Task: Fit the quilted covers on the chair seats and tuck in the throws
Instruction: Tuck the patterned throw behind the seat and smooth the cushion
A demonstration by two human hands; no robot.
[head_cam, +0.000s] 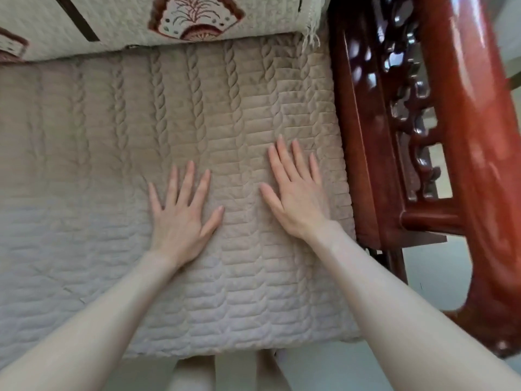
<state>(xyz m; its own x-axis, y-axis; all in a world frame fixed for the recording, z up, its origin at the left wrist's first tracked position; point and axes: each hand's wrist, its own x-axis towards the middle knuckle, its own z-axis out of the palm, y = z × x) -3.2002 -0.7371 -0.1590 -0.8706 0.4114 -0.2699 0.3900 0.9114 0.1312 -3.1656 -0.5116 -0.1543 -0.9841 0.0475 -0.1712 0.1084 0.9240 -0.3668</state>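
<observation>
A beige quilted cover (112,170) with a braided stitch pattern lies spread over the seat and hangs down over its front edge. My left hand (183,218) rests flat on it, palm down, fingers spread. My right hand (296,193) presses flat on the cover too, a little further back and close to the cover's right edge. Neither hand holds anything. A cream throw (118,21) with a red fan motif hangs down the backrest, and its lower edge meets the back of the cover.
A carved, glossy red-brown wooden armrest (423,136) stands right beside the seat on the right. Pale floor (439,272) shows under it and in front of the seat. My legs (225,371) are at the bottom edge.
</observation>
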